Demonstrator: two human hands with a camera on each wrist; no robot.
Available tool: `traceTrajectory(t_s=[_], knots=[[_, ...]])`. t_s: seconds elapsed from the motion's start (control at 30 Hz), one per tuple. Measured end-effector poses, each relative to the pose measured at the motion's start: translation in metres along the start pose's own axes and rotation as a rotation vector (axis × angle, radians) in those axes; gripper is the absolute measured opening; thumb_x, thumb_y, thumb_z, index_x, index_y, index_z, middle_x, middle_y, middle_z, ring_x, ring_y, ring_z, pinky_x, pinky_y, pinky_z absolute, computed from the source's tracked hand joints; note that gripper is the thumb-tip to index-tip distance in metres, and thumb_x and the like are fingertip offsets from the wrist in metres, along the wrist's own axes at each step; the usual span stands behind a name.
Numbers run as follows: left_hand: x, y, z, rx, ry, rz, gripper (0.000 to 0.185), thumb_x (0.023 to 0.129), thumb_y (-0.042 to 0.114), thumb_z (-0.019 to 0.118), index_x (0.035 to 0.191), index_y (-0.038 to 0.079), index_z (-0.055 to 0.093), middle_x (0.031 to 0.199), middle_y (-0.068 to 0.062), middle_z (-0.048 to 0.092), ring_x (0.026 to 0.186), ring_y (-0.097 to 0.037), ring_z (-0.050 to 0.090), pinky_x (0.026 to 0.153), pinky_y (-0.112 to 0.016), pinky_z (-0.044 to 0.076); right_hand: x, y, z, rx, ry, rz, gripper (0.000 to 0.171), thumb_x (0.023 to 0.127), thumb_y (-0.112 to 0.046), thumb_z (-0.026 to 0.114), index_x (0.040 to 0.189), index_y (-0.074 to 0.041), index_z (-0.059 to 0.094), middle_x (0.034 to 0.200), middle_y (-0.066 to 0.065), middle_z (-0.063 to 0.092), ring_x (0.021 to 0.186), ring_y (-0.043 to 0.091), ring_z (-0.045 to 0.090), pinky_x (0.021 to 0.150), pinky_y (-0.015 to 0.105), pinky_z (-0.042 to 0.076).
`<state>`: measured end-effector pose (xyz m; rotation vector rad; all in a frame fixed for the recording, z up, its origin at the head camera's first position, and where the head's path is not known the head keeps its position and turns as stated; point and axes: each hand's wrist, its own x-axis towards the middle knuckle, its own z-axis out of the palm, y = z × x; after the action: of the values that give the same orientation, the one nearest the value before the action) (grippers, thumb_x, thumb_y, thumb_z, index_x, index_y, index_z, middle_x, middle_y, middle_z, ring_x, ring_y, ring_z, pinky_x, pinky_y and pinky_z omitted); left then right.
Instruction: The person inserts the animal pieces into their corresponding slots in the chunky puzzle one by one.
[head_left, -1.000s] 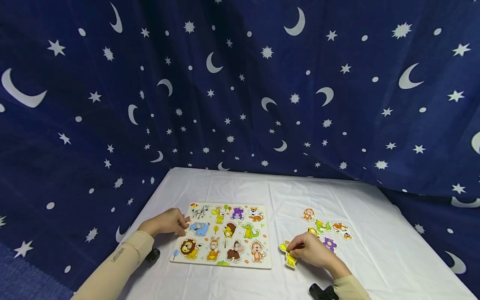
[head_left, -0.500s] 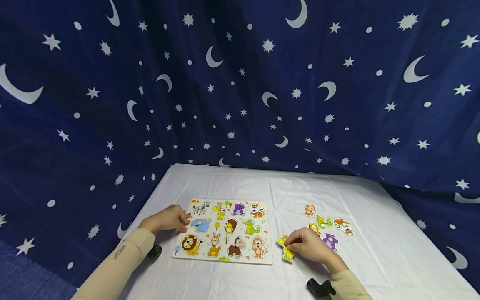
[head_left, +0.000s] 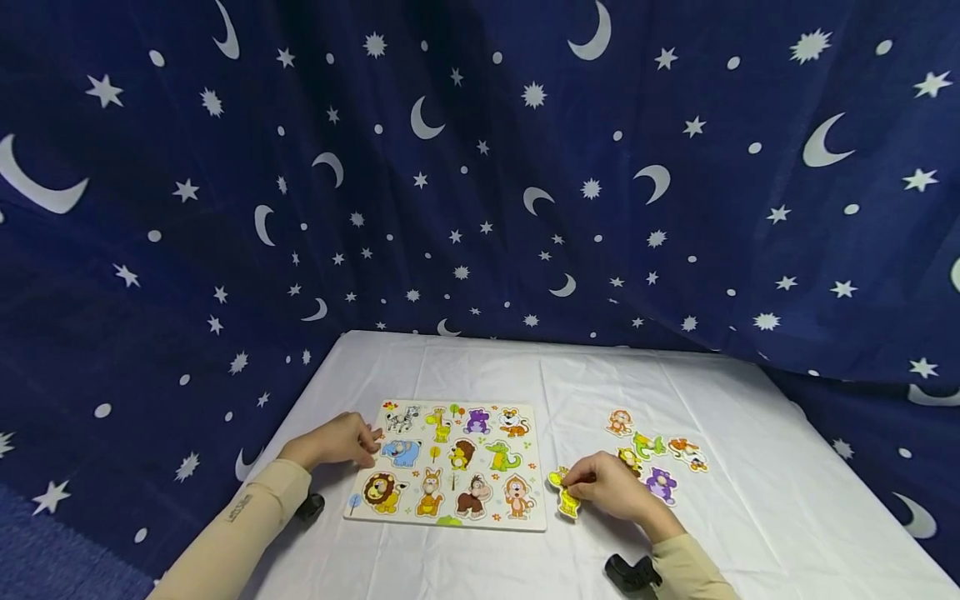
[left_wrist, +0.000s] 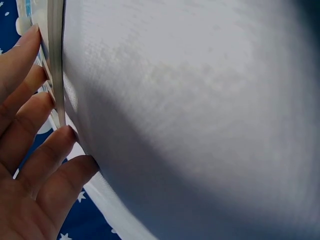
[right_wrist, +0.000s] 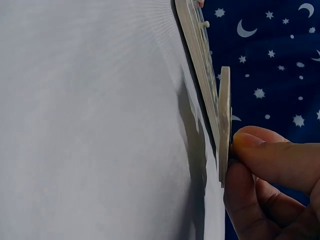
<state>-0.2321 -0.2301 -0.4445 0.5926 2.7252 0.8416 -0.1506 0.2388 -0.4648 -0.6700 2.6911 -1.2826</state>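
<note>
A wooden animal puzzle board (head_left: 408, 518) lies on the white-covered table, seen edge-on in both wrist views. At its left side, my left hand (head_left: 336, 440) touches the edge; in the left wrist view the fingers (left_wrist: 37, 107) look loosely extended along it. My right hand (head_left: 609, 487) holds a yellow giraffe puzzle piece (head_left: 567, 502) just right of the board. Thumb and fingertips pinch it from its face in the right wrist view, where the piece (right_wrist: 225, 120) stands edge-on beside the board. Whether it touches the cloth is unclear.
Right of the board lie loose puzzle pieces: a monkey (head_left: 618, 422), a crocodile (head_left: 648, 446), a purple hippo (head_left: 661, 485) and several others. A yellow one (head_left: 628, 458) is partly behind my right hand. A dark blue star-and-moon curtain (head_left: 480, 167) hangs around the table.
My right hand has moved slightly left with the giraffe piece, closer to the board's right edge. My left hand stays at the board's left edge. The head view has shifted a little.
</note>
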Motion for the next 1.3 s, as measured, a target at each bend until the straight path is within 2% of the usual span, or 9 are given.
traceTrajectory(t_s=[0.13,0.23,0.4,0.53,0.87,1.07,1.3], knots=[[0.000,0.000,0.000,0.000,0.006,0.002,0.014,0.067,0.003,0.088,0.077,0.007,0.079,0.107,-0.015,0.075,0.122,-0.040,0.062,0.086,-0.035,0.052,0.002,-0.003,0.002,-0.017,0.015,0.008,0.009,0.081,-0.003,0.076,0.090,-0.005,0.078,0.088,0.006,0.077,0.075,-0.002,0.061,0.067,0.019,0.051],[0.000,0.000,0.001,0.004,0.010,-0.002,0.015,0.066,0.002,0.088,0.077,0.007,0.079,0.108,-0.016,0.075,0.123,-0.040,0.061,0.085,-0.034,0.051,0.003,-0.003,0.003,-0.029,0.019,0.013,0.010,0.080,-0.004,0.076,0.089,-0.006,0.078,0.088,0.005,0.077,0.075,-0.002,0.061,0.068,0.019,0.050],[0.000,-0.001,0.002,0.007,0.014,-0.021,0.015,0.066,0.004,0.089,0.076,0.009,0.079,0.109,-0.016,0.075,0.126,-0.040,0.059,0.092,-0.037,0.051,0.006,-0.002,0.006,0.000,0.005,0.002,0.010,0.080,-0.002,0.075,0.089,-0.004,0.078,0.088,0.006,0.077,0.076,-0.002,0.061,0.069,0.019,0.051],[0.000,0.000,0.000,0.001,0.004,-0.005,0.013,0.067,0.004,0.088,0.076,0.009,0.079,0.111,-0.017,0.074,0.127,-0.042,0.058,0.097,-0.042,0.051,0.008,-0.002,0.009,0.012,0.004,-0.007,0.010,0.081,-0.001,0.074,0.090,-0.003,0.078,0.089,0.007,0.077,0.076,-0.002,0.061,0.069,0.019,0.051],[-0.001,0.000,0.000,-0.021,-0.010,-0.007,0.012,0.069,0.003,0.087,0.076,0.009,0.079,0.113,-0.019,0.074,0.129,-0.044,0.056,0.094,-0.042,0.053,0.022,-0.011,0.007,0.072,-0.013,-0.042,0.010,0.082,0.002,0.071,0.091,0.002,0.075,0.090,0.013,0.075,0.077,0.001,0.063,0.071,0.020,0.053],[-0.001,0.001,0.000,-0.032,-0.012,-0.001,0.013,0.068,0.002,0.087,0.078,0.006,0.079,0.116,-0.022,0.072,0.127,-0.044,0.058,0.088,-0.036,0.054,0.026,-0.013,0.010,0.088,-0.010,-0.061,0.010,0.083,0.002,0.071,0.091,0.004,0.075,0.091,0.016,0.076,0.078,0.001,0.064,0.071,0.020,0.053],[-0.001,0.001,0.003,-0.018,-0.004,-0.014,0.013,0.068,0.002,0.087,0.073,0.009,0.078,0.118,-0.022,0.071,0.129,-0.044,0.056,0.094,-0.040,0.054,0.032,-0.013,0.015,0.125,-0.022,-0.047,0.012,0.083,0.002,0.071,0.093,0.006,0.075,0.087,0.016,0.076,0.073,-0.001,0.062,0.068,0.019,0.053]])
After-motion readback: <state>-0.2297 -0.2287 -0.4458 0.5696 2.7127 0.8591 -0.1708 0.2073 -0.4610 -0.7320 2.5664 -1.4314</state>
